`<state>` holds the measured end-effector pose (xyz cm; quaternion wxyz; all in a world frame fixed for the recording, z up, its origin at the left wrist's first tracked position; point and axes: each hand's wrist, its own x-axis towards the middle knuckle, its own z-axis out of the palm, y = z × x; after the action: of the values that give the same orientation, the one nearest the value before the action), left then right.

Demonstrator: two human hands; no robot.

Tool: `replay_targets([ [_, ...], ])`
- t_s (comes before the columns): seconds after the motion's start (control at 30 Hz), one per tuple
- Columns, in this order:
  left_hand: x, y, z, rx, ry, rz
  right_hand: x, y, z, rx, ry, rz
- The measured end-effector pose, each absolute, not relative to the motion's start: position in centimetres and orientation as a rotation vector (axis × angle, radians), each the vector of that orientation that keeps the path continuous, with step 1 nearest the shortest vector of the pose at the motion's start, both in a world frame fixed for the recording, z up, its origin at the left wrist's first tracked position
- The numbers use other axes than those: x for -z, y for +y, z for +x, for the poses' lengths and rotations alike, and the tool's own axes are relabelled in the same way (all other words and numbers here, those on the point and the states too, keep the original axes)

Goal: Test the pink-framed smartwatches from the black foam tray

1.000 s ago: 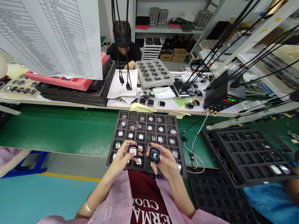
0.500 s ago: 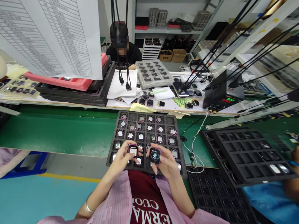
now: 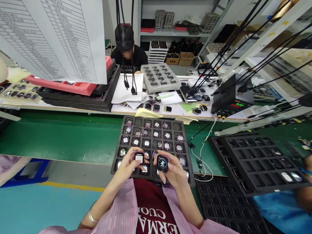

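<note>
Your left hand had a white-screen watch pinched, thumb over its screen, and your right hand was pinching a dial watch near it. Head cam had both over the near half of the tray, more watches in its slots.

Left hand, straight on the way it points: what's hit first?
Likely the small squarish watch with a pale screen in the black foam tray, just beyond the left hand. Depth is unclear; the hand could pass above it.
</note>
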<state>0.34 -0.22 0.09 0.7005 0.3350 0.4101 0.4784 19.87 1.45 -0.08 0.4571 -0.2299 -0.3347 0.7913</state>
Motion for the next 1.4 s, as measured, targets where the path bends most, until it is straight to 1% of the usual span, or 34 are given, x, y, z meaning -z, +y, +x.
replay_targets([
  [0.43, -0.18, -0.29, 0.06, -1.068, 0.935, 0.752, -0.55, 1.43, 19.85, -2.03, -0.884, -0.594],
  [1.07, -0.56, -0.38, 0.02, -1.061, 0.959, 0.737, -0.26, 0.59, 19.3, -1.834, -1.017, -0.786],
  [1.27, -0.49, -0.34, 0.07, -1.065, 0.956, 0.734, -0.34, 0.56, 19.21, -1.82, -1.015, -0.761],
  [1.4, -0.27, -0.36, 0.1, -1.064, 0.953, 0.731, -0.29, 0.83, 19.36, -1.904, -0.948, -0.671],
])
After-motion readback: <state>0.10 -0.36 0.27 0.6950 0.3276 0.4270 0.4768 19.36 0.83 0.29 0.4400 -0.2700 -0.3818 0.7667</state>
